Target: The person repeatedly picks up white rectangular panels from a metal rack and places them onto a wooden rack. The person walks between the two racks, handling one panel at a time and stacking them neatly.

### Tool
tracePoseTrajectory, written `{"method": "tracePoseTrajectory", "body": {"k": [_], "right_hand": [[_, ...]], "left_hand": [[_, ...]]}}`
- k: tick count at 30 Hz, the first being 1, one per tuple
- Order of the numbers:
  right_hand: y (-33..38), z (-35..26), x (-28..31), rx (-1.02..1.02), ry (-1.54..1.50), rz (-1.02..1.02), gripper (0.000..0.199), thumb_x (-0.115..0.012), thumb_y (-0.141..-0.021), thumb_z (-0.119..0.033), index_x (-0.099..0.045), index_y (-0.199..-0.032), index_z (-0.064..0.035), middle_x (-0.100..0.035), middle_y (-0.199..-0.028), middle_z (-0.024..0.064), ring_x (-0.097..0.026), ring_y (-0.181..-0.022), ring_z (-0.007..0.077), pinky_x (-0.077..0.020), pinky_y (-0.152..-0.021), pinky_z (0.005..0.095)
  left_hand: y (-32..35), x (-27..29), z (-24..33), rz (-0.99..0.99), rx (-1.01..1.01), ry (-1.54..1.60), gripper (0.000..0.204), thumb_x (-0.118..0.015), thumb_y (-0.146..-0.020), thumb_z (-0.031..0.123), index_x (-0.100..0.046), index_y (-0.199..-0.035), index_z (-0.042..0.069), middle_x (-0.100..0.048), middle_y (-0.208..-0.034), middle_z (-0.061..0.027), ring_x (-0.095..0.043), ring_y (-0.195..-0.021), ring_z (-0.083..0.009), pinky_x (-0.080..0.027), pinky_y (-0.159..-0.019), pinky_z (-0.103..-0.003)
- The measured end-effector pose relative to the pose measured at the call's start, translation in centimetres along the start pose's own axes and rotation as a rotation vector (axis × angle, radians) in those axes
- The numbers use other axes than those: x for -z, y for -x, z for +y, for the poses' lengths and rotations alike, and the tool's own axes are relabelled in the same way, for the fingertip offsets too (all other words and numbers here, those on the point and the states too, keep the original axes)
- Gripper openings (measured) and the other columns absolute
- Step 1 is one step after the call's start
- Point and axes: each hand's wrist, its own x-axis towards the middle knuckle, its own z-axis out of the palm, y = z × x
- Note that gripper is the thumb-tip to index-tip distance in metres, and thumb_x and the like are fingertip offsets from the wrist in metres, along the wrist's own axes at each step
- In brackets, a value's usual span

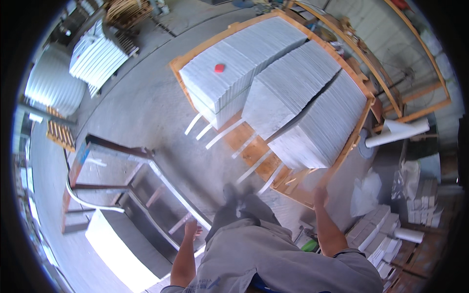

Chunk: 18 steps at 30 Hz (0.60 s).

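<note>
My left hand (pixel 192 228) hangs beside the metal frame rack (pixel 173 184), its fingers loosely apart and nothing visible in them. My right hand (pixel 321 197) is by the near right corner of a wooden crate (pixel 299 195); motion smears its fingers, and whether it touches the wood I cannot tell. Upright grey-white slabs fill the crate in three rows: a left row (pixel 234 53), a middle row (pixel 293 88) and a right row (pixel 320 127). White straps (pixel 223 134) stick out from the crate's near side. A small red object (pixel 219 68) lies on the left row.
A stack of white sheets or slabs (pixel 122 249) leans in the rack at lower left. White rolled material (pixel 398 134), a crumpled plastic sheet (pixel 365 193) and stacked pale boxes (pixel 373 227) lie on the right. More slabs (pixel 100 56) and a pallet (pixel 61 136) stand far left.
</note>
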Motion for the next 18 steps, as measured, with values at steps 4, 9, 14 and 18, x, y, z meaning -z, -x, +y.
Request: {"method": "tracePoseTrajectory", "body": {"k": [4,9,14,18], "right_hand": [[-0.9,1.3,-1.0,0.060,0.050,-0.021,0.038,-0.047,-0.077,-0.036,-0.065,-0.090,-0.0046,-0.064,-0.089,0.0185,-0.061,-0.082,0.0355,-0.0473,-0.072,0.0444],[-3.2,4.1,-3.7,0.204,0.164,0.001,0.039,-0.051,-0.077,-0.036,-0.064,-0.088,-0.0008,-0.064,-0.088,0.0200,-0.062,-0.083,0.0354,-0.0473,-0.071,0.0451],[-4.3,4.8,-4.3,0.315,0.058,-0.077,0.039,-0.056,-0.076,-0.032,-0.063,-0.083,0.0059,-0.064,-0.086,0.0216,-0.063,-0.078,0.0348,-0.0491,-0.069,0.0452],[-3.7,3.5,-3.2,0.013,-0.426,-0.276,0.040,-0.056,-0.077,-0.023,-0.054,-0.105,0.0056,-0.057,-0.097,0.0188,-0.060,-0.079,0.0318,-0.0523,-0.060,0.0416]], "left_hand": [[1.1,-2.3,-2.9,-0.015,0.008,0.233,0.036,-0.048,-0.082,0.031,-0.056,-0.092,-0.003,-0.063,-0.076,-0.0167,-0.062,-0.056,-0.0236,-0.048,-0.045,-0.033],[1.9,-5.3,-8.6,-0.064,0.059,0.301,0.037,-0.044,-0.085,0.034,-0.052,-0.097,-0.001,-0.063,-0.086,-0.0200,-0.063,-0.064,-0.0277,-0.047,-0.049,-0.036],[4.4,-7.8,-16.6,0.047,0.038,0.208,0.034,-0.045,-0.085,0.032,-0.057,-0.087,0.001,-0.062,-0.075,-0.0143,-0.062,-0.057,-0.0215,-0.048,-0.045,-0.033],[7.7,-8.6,-22.3,0.050,-0.052,0.238,0.034,-0.044,-0.086,0.032,-0.056,-0.089,0.000,-0.063,-0.076,-0.0136,-0.062,-0.058,-0.0210,-0.049,-0.045,-0.032]]}}
